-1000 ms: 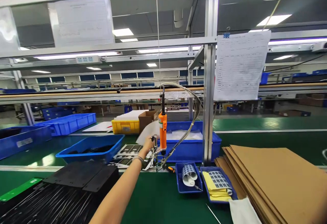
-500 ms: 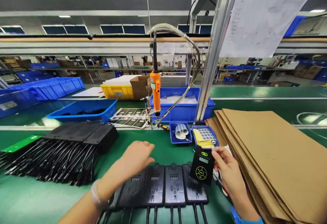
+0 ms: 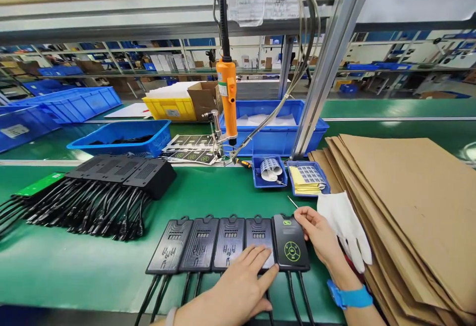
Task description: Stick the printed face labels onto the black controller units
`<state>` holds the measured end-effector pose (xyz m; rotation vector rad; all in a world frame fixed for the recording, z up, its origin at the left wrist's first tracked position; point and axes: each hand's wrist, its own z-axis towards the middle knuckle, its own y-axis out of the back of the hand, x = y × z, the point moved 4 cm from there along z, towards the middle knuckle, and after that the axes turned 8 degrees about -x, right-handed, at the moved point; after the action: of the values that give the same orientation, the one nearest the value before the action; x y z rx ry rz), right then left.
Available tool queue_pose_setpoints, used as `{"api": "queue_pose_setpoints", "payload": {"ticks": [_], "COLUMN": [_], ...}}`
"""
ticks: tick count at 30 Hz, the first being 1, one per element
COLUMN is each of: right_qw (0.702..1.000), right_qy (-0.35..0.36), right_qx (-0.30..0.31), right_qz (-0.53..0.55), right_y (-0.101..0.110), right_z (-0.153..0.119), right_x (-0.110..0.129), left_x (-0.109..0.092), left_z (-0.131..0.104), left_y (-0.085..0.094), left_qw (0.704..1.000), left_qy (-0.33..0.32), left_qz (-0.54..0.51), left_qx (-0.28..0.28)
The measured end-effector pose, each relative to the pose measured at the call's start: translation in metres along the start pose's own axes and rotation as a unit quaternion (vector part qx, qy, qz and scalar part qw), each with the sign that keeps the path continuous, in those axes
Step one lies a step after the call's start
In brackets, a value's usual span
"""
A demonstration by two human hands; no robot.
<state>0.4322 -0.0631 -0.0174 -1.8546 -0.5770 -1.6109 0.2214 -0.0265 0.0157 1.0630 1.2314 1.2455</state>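
A row of several black plastic controller boxes with cables (image 3: 230, 232) lies on the green work surface. On the rightmost box rests a black label (image 3: 292, 237) with a green round button print, covering most of its front. My right hand (image 3: 316, 234) pinches the label's upper right corner. A thin pointed metal tool (image 3: 292, 201) sticks out beyond those fingertips; its other end is hidden. My left hand (image 3: 245, 281) lies with fingers stretched over the neighbouring box, its forefinger near the label's lower left corner.
A white glove (image 3: 344, 222) and stacked cardboard sheets (image 3: 409, 192) lie at the right. An orange electric screwdriver (image 3: 227, 100) hangs ahead, above printed label sheets (image 3: 189, 148). Small blue trays (image 3: 269, 185) hold stickers. Cabled black boxes (image 3: 122, 170) sit at the left.
My right hand has brought the label down onto the rightmost box. The left hand has moved right and down onto the box beside it. The view has tilted downward.
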Motion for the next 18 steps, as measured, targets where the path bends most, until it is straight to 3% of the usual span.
{"api": "queue_pose_setpoints", "payload": {"ticks": [3, 11, 18], "right_qw": [1.0, 0.999, 0.999], "right_qy": [-0.005, -0.007, -0.008], "right_qx": [0.004, 0.019, 0.023], "right_qz": [-0.009, -0.029, -0.038], "right_y": [0.001, 0.003, 0.004], "right_z": [-0.003, -0.001, -0.001], "right_x": [-0.003, -0.007, -0.009], "left_x": [-0.001, -0.01, -0.013], "left_z": [-0.006, -0.014, -0.012], "left_y": [-0.01, -0.02, -0.015], "left_qw": [1.0, 0.988, 0.986], "left_qy": [0.011, 0.012, 0.025], "left_qz": [0.005, 0.043, 0.036], "left_qx": [-0.018, -0.15, -0.163]}}
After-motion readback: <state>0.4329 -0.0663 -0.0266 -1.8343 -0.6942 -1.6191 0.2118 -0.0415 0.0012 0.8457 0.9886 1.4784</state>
